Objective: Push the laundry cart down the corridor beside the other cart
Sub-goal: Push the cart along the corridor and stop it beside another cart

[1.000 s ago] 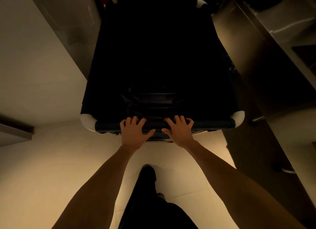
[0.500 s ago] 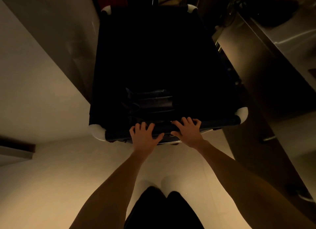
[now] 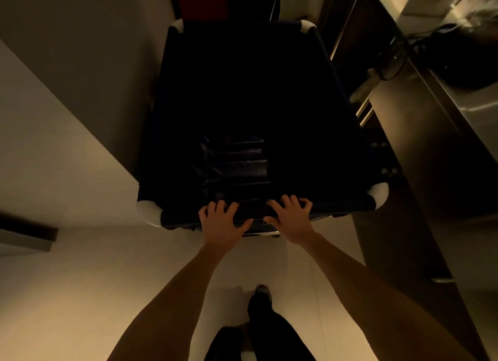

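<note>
A dark fabric laundry cart (image 3: 334, 209) with white rounded corners fills the middle of the head view, its inside almost black with a folded dark item at the near end. My left hand (image 3: 222, 223) and my right hand (image 3: 292, 219) both grip the cart's near top rail, side by side, fingers curled over it. Beyond the cart's far end stands something red and dark (image 3: 204, 2), possibly the other cart; I cannot tell in the dim light.
A pale wall (image 3: 54, 118) runs close along the cart's left side. On the right a steel counter (image 3: 431, 134) with handles and a black bag (image 3: 463, 61) on top hems in the cart. Pale floor tiles (image 3: 107, 279) lie underfoot; my dark shoe (image 3: 260, 298) steps forward.
The cart has rolled forward down the corridor, with more of the far end and the red object coming into view. Both hands keep the same grip; my feet have stepped.
</note>
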{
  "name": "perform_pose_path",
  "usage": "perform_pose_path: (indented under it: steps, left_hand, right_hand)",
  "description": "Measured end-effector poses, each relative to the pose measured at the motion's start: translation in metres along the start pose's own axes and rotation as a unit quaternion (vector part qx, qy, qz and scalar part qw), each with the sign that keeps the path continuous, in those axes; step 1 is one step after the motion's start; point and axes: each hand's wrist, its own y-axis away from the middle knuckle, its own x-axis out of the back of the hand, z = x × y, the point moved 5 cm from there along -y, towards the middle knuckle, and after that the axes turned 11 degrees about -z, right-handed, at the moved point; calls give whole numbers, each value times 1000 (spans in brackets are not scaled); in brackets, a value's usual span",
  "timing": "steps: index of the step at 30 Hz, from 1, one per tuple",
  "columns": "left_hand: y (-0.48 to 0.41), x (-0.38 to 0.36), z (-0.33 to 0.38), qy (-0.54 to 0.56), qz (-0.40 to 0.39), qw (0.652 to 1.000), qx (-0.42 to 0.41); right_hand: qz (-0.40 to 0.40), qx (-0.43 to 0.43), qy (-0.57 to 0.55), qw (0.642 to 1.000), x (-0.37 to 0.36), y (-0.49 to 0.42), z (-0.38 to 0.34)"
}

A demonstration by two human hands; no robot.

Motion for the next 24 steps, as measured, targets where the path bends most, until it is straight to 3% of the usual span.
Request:
perform_pose_path:
  steps: [6, 10, 24]
  left_hand:
    - [-36, 6, 5, 7, 31, 999, 17]
    - [-56, 10, 6, 8, 41, 999, 23]
    - [-136, 24, -8, 7, 15, 999, 41]
  right_hand:
    - [-8, 25, -5, 1000, 9, -41, 16]
    - [-61, 42, -15, 997, 10, -68, 23]
    - [-41, 50, -20, 998, 23, -152, 34]
